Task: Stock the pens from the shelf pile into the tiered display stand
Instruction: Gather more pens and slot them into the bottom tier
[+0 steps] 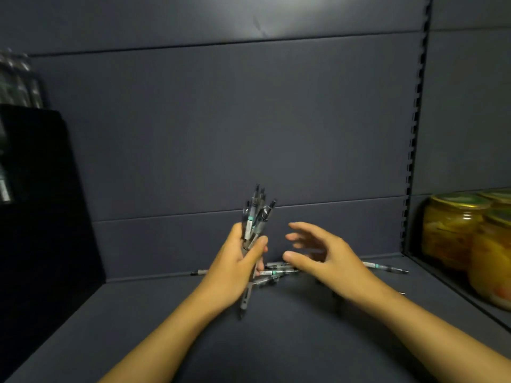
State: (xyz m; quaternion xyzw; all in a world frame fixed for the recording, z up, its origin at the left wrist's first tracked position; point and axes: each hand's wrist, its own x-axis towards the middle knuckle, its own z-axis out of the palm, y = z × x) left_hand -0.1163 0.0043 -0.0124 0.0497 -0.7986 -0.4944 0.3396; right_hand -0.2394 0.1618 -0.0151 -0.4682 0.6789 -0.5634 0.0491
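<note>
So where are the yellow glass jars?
In the head view, the yellow glass jars stand at the far right on the next shelf bay, past the slotted dark upright, right of the open right hand.

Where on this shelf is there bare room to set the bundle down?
The dark shelf floor is bare between the black display stand and the left hand, which grips the bundle of clear pens. It is crowded at the back wall, where loose pens lie beneath the open right hand, and beside the yellow glass jars.
</note>
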